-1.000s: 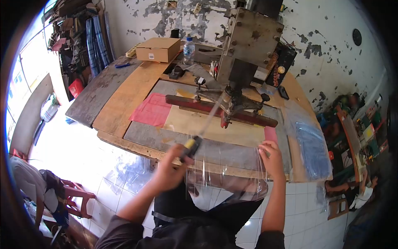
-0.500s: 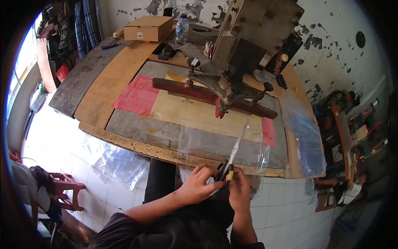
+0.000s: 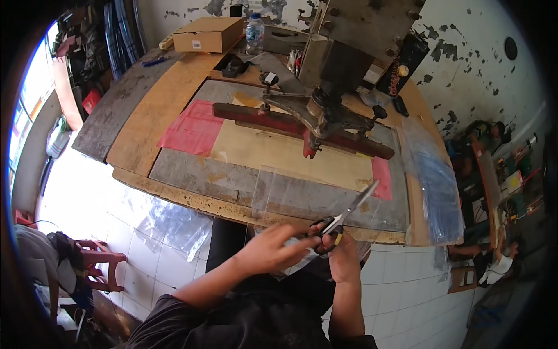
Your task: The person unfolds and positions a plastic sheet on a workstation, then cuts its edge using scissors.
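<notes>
A pair of scissors (image 3: 347,212) with black and yellow handles is held above the front edge of the worktable (image 3: 200,180). Its blades look nearly closed and point up and to the right. My right hand (image 3: 346,262) grips the handles from the right. On the other side, my left hand (image 3: 273,250) has its fingers curled at the upper handle loop; what its fingertips pinch is partly hidden. Beneath the scissors, a clear plastic sheet (image 3: 279,189) lies over the table's front part, hard to trace near my hands.
A heavy press head with a red-edged bar (image 3: 290,125) stands over a yellowish sheet (image 3: 250,146) with pink tape (image 3: 192,125). Stacked clear plastic (image 3: 439,200) lies at right. A cardboard box (image 3: 208,36) and a bottle (image 3: 254,35) stand behind. Plastic (image 3: 168,221) lies on the floor.
The scissors have swung from nearly upright to leaning right, with the blade tips lower. Both hands have stayed close together at the handles.
</notes>
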`<state>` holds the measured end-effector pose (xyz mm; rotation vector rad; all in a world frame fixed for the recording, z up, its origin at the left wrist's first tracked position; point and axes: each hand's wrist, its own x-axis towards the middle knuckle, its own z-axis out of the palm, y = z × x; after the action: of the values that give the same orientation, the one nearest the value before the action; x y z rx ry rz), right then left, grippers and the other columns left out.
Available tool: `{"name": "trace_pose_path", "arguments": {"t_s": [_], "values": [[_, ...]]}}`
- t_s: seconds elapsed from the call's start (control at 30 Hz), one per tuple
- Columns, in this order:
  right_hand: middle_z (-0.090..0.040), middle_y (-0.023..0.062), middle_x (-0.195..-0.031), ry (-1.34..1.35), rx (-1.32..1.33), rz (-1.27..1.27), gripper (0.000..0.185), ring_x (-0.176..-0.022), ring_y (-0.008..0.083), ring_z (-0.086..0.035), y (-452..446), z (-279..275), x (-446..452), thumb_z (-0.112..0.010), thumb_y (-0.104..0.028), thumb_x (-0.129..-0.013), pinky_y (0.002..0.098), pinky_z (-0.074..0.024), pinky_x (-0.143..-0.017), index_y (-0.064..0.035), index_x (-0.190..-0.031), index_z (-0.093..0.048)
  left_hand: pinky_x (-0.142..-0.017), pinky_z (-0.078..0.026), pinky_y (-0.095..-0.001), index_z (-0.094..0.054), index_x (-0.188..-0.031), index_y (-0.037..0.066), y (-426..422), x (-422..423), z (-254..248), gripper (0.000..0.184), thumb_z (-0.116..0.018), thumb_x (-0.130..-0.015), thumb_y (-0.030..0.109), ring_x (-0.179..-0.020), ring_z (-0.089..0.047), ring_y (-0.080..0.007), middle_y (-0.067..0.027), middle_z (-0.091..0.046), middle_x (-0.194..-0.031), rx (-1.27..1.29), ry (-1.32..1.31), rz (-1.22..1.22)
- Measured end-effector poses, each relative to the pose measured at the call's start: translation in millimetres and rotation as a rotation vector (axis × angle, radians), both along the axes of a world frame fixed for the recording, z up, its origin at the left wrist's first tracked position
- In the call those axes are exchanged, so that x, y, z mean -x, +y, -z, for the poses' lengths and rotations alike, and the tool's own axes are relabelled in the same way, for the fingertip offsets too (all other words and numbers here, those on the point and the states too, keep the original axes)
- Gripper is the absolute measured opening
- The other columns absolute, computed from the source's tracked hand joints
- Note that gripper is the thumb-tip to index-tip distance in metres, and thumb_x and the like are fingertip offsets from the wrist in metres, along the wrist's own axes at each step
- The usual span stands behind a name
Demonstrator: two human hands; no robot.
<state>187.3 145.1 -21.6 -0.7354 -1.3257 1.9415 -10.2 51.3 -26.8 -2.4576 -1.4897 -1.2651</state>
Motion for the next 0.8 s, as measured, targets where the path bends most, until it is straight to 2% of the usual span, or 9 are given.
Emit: {"name": "trace_pose_path", "arguments": {"t_s": [0.13,0.27,0.37,0.43,0.47,0.53,0.67,0.73,0.8], "values": [[-0.07,0.0085,-0.113,0.038,0.023,0.018,0.033,-0.108,0.0197,-0.065,1,3,1,-0.08,-0.019,-0.088,0.0341,-0.0465,-0.097,-0.0028,-0.114,-0.069,-0.1,-0.042,-0.047,-0.06,-0.128,0.009,4,29,-24,0.051,-0.078,-0.081,0.018,-0.113,-0.059,-0.0321,-0.0122,-0.06,-0.13,-0.215,-0.316,-0.828],[-0.07,0.0097,-0.113,0.075,0.014,-0.011,0.032,-0.11,0.0212,-0.065,2,6,1,-0.08,-0.015,-0.087,0.0374,-0.0467,-0.099,-0.0027,-0.115,-0.068,-0.107,-0.035,-0.05,-0.057,-0.128,0.005,14,57,-25,0.052,-0.077,-0.082,0.015,-0.117,-0.056,-0.0366,-0.0134,-0.065,-0.12,0.0,-0.098,-0.801],[-0.069,0.0113,-0.114,0.109,-0.039,-0.042,0.035,-0.111,0.022,-0.065,-4,6,-7,-0.08,-0.012,-0.086,0.0364,-0.047,-0.099,-0.0027,-0.117,-0.064,-0.1,-0.045,-0.0465,-0.054,-0.12,0.002,14,54,-17,0.034,-0.071,-0.091,0.011,-0.108,-0.064,-0.032,-0.0146,-0.07,-0.105,0.137,-0.387,-0.572],[-0.07,0.0126,-0.112,0.052,-0.082,-0.017,0.038,-0.108,0.0234,-0.066,-14,-6,-17,-0.08,-0.01,-0.086,0.0354,-0.0496,-0.095,-0.0034,-0.119,-0.061,-0.084,-0.055,-0.0376,-0.052,-0.111,0.003,1,50,-32,0.015,-0.06,-0.1,0.007,-0.092,-0.07,-0.0245,-0.0144,-0.071,-0.091,0.174,-1.093,-0.247],[-0.07,0.0126,-0.112,0.051,-0.085,-0.008,0.038,-0.108,0.0234,-0.066,-20,-12,-23,-0.08,-0.01,-0.086,0.0354,-0.0496,-0.095,-0.0034,-0.119,-0.061,-0.07,-0.056,-0.0296,-0.05,-0.104,0.005,-1,57,-39,0.007,-0.056,-0.103,0.006,-0.077,-0.07,-0.0181,-0.0122,-0.071,-0.087,-0.035,-1.057,-0.273],[-0.071,0.0129,-0.101,0.028,-0.073,0.071,0.061,-0.093,0.0242,-0.069,-33,-27,-34,-0.092,-0.033,-0.074,0.0335,-0.0538,-0.081,-0.0027,-0.115,-0.06,-0.068,-0.055,-0.0292,-0.056,-0.11,0.003,-30,77,-73,0.01,-0.056,-0.105,0.012,-0.072,-0.069,-0.0182,-0.0118,-0.071,-0.088,-0.219,-1.114,-0.542],[-0.071,0.0128,-0.096,0.099,-0.039,0.036,0.058,-0.084,0.0247,-0.07,-39,-26,-53,-0.092,-0.031,-0.074,0.0393,-0.0577,-0.083,0.0005,-0.111,-0.062,-0.065,-0.051,-0.0261,-0.06,-0.122,0.001,-105,139,-126,0.027,-0.05,-0.108,0.021,-0.068,-0.069,-0.0158,-0.0109,-0.074,-0.094,-0.562,-0.715,-1.174],[-0.07,0.0114,-0.095,0.089,-0.036,0.012,0.054,-0.086,0.0241,-0.069,-36,-13,-58,-0.092,-0.028,-0.075,0.0429,-0.0578,-0.086,0.0015,-0.109,-0.063,-0.066,-0.052,-0.0281,-0.067,-0.111,0.002,-151,154,-137,0.025,-0.047,-0.106,0.016,-0.076,-0.069,-0.0159,-0.0082,-0.075,-0.098,-0.728,-0.099,-1.417],[-0.069,0.0107,-0.106,0.096,0.003,-0.119,0.046,-0.102,0.0281,-0.069,-35,5,-61,-0.089,-0.012,-0.078,0.0341,-0.0534,-0.085,-0.0023,-0.114,-0.062,-0.065,-0.053,-0.0287,-0.068,-0.1,0.004,-194,164,-152,0.027,-0.043,-0.105,0.01,-0.074,-0.067,-0.0169,-0.0092,-0.073,-0.093,-0.832,0.6,-1.424]]}}
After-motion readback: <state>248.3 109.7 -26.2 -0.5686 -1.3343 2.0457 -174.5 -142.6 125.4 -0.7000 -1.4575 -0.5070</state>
